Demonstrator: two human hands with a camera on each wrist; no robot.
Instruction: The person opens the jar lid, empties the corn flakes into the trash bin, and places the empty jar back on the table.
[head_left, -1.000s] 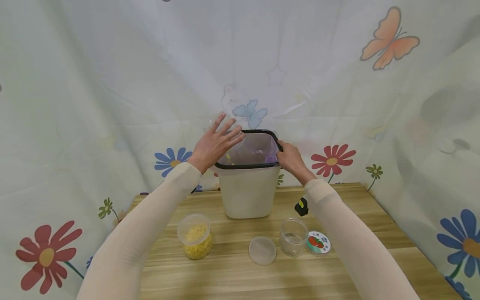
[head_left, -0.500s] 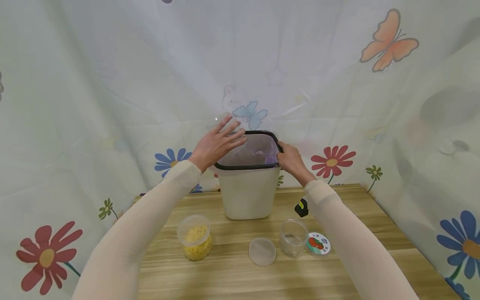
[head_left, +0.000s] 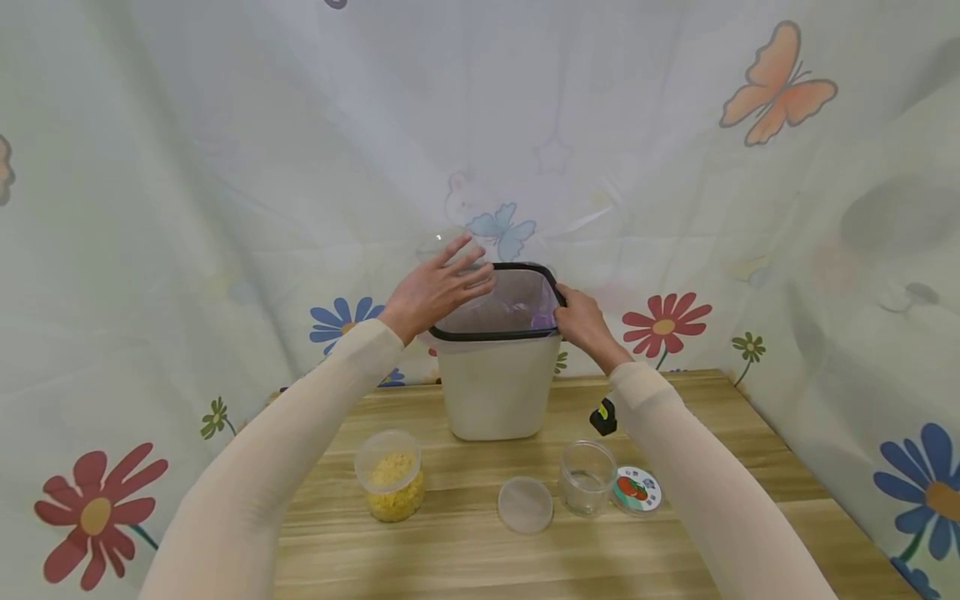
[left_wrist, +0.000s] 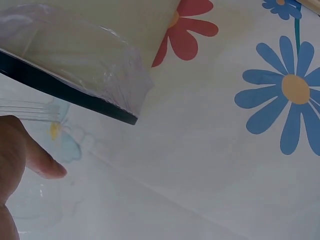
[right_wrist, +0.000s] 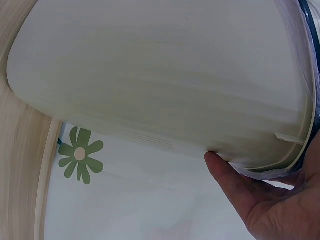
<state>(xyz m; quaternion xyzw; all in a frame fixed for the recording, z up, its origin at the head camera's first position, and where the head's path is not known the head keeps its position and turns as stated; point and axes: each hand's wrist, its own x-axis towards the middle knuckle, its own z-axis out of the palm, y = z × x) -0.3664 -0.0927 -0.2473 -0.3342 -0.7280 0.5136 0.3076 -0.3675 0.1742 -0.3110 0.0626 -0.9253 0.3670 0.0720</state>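
Observation:
My left hand (head_left: 437, 292) is raised at the left side of the mouth of a cream trash bin (head_left: 495, 387). It holds a clear plastic jar (head_left: 437, 241), mostly hidden behind the fingers in the head view; its ridged rim (left_wrist: 30, 111) shows in the left wrist view, beside the bin's dark rim ring (left_wrist: 75, 95). On the other side, my right hand (head_left: 583, 323) grips the bin's rim, with the thumb (right_wrist: 225, 172) against the outer wall. A thin purplish liner (head_left: 545, 302) lines the bin and folds out under the ring.
On the wooden table (head_left: 450, 567) stand a jar of yellow crumbs (head_left: 396, 483) at left and an uncovered clear jar (head_left: 587, 479) at right. Between them lies a translucent lid (head_left: 525, 504). A tomato-print lid (head_left: 637, 489) and a black-and-yellow object (head_left: 603, 416) sit near my right forearm. A patterned curtain (head_left: 300, 208) hangs behind.
My left hand has shifted slightly right and down with the clear jar. Yellow bits seen beneath it at the bin's mouth no longer show. My right hand keeps its grip on the rim.

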